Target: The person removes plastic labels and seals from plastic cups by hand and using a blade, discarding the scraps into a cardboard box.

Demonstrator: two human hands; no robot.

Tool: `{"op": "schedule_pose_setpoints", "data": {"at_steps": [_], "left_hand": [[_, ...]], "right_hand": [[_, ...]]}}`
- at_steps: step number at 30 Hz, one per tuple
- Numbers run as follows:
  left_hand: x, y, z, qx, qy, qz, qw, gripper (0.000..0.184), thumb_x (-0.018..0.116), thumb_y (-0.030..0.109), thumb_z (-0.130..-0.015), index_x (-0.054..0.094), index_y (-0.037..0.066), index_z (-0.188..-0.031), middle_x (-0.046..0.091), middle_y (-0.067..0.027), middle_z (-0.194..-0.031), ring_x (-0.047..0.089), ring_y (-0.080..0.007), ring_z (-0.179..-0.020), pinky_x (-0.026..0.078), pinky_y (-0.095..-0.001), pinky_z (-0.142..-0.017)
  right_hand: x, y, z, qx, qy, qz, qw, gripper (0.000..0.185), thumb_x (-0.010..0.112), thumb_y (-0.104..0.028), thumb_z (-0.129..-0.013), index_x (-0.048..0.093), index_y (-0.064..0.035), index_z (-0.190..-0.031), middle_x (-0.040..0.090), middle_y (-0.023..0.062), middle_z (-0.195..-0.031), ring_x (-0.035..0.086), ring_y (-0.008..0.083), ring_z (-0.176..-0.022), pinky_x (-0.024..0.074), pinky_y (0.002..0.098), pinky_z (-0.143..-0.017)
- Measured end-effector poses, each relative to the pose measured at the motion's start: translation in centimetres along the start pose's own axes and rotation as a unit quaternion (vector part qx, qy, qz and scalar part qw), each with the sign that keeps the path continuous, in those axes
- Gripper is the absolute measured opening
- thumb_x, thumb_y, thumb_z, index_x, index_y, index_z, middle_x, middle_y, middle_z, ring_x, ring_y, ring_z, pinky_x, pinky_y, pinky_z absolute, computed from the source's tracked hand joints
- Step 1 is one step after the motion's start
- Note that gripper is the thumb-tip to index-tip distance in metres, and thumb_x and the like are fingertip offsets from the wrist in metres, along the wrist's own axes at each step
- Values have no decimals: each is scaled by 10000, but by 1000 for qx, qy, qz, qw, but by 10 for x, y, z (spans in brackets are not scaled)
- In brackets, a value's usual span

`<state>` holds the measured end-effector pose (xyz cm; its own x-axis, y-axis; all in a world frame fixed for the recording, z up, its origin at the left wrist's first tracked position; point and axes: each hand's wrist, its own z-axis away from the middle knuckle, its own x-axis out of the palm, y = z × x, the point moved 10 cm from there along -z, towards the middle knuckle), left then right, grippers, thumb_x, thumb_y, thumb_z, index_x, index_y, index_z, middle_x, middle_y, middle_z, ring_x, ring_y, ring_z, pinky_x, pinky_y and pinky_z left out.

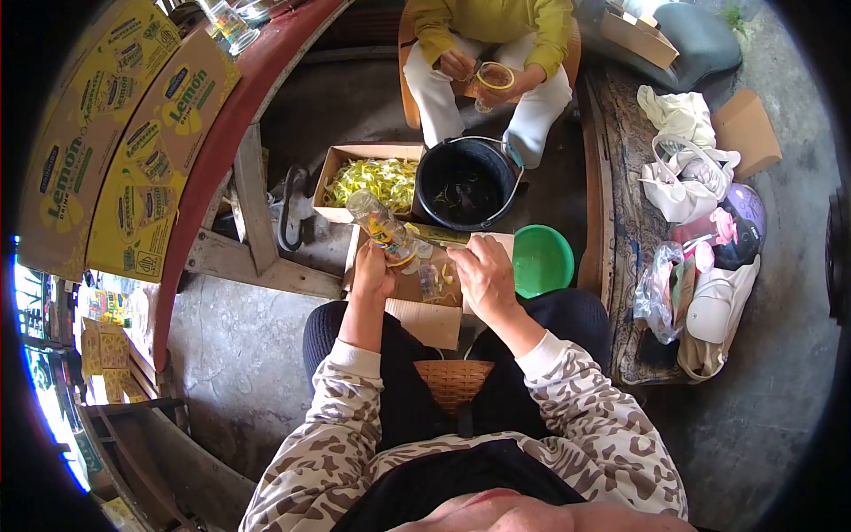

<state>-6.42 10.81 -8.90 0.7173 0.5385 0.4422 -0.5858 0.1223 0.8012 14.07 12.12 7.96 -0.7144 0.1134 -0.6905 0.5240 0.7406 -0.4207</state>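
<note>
My left hand (374,273) is wrapped round a clear glass jar (383,232) that bears a yellow and red label and tilts up to the left. Close by on the right, my right hand (483,273) pinches a thin tool (438,242) whose tip points at the jar's lower end. Under both hands lies an open cardboard box (424,321) with clear containers and pale scraps in it. A green basin (542,261) stands just right of my right hand. Above the box are a black bucket (467,183) and a carton of yellow-green strips (370,182).
A co-worker (496,35) sits opposite, holding a yellow-rimmed jar (495,78). Lemon drink cartons (142,177) stand at the left by a red table edge (199,168). Bags and a cap (706,317) lie on a bench (620,266) at the right. A sandal (291,208) is on the floor.
</note>
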Motion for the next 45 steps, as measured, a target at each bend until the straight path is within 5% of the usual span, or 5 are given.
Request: {"op": "schedule_pose_setpoints", "data": {"at_steps": [7,14,24,29,45], "left_hand": [[-3,-16,-1,-26,16,-7,1000,240,416,237,-1033,568,96,-1154,653,-78,-1073,681,-229,-908,593,-407,-685],[21,-15,14,-29,-25,-19,999,308,474,328,-1024,579,65,-1144,661,-97,-1041,691,-238,-853,594,-390,-623],[21,-20,11,-29,-59,-50,997,183,517,245,-1000,588,77,-982,651,-65,-906,686,-199,-753,570,-381,-531],[30,-16,14,-38,-65,7,997,161,544,192,-977,595,70,-1068,616,-45,-848,622,-148,-647,558,-349,-519],[18,-19,20,-49,35,71,996,194,416,214,-1035,559,88,-1005,565,-14,-770,552,-97,-597,575,-366,-560]], "right_hand": [[12,-4,6,-14,-12,18,1000,220,697,3,-732,683,-79,-936,501,75,-804,526,257,-741,454,378,-669],[19,6,7,30,-11,-12,999,206,687,10,-718,691,-47,-915,510,77,-815,543,261,-778,460,386,-692],[20,9,8,48,-36,1,998,188,703,10,-695,675,-57,-868,522,80,-880,544,259,-846,460,386,-759],[19,48,12,160,25,-121,979,101,683,20,-773,661,-57,-835,531,102,-764,580,294,-745,473,420,-651],[3,6,7,59,15,-62,996,140,709,33,-754,650,-44,-856,507,87,-770,545,274,-714,449,407,-630]]}}
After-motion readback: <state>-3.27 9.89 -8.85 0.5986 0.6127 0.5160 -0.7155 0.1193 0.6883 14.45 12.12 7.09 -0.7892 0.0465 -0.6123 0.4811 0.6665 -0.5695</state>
